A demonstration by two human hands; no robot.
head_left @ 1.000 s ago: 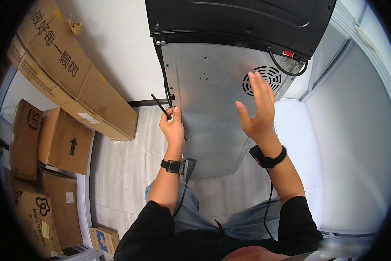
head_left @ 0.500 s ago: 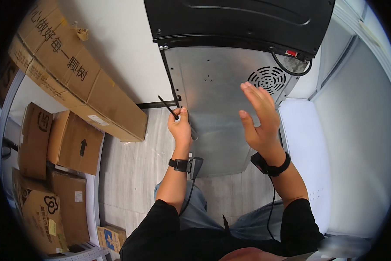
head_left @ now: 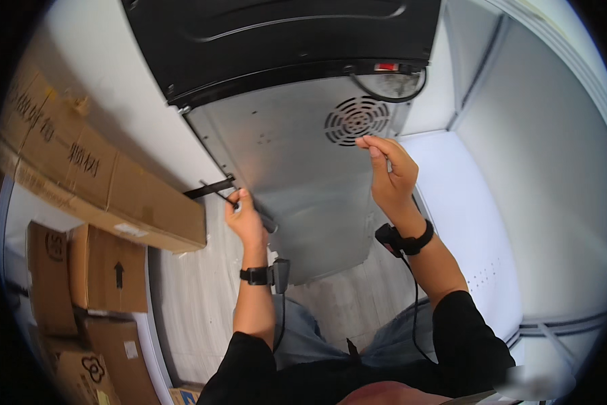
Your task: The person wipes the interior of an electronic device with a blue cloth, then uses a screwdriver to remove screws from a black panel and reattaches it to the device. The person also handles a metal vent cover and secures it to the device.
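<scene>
My left hand (head_left: 247, 219) is closed around a screwdriver-like tool with a thin black shaft (head_left: 216, 192) pointing up and left. A grey cylindrical end (head_left: 268, 223) of it shows below the fingers. This hand is by the left edge of the grey metal panel (head_left: 283, 175) on a tall black-topped appliance (head_left: 283, 40). My right hand (head_left: 392, 172) is raised in front of the panel, just below the round vent grille (head_left: 357, 121). Its thumb and fingertips are drawn together; whatever they hold, if anything, is too small to make out.
A black power cord (head_left: 391, 99) loops beneath a red switch (head_left: 386, 67) on the appliance. At the left, a long cardboard carton (head_left: 108, 175) leans beside the wall, above several boxes (head_left: 116, 273) on a shelf. A white surface (head_left: 465, 216) lies to the right.
The view has turned, so the appliance sits tilted and farther left. My right hand's spread fingers have come together into a pinch. My left hand keeps its tool near the panel edge.
</scene>
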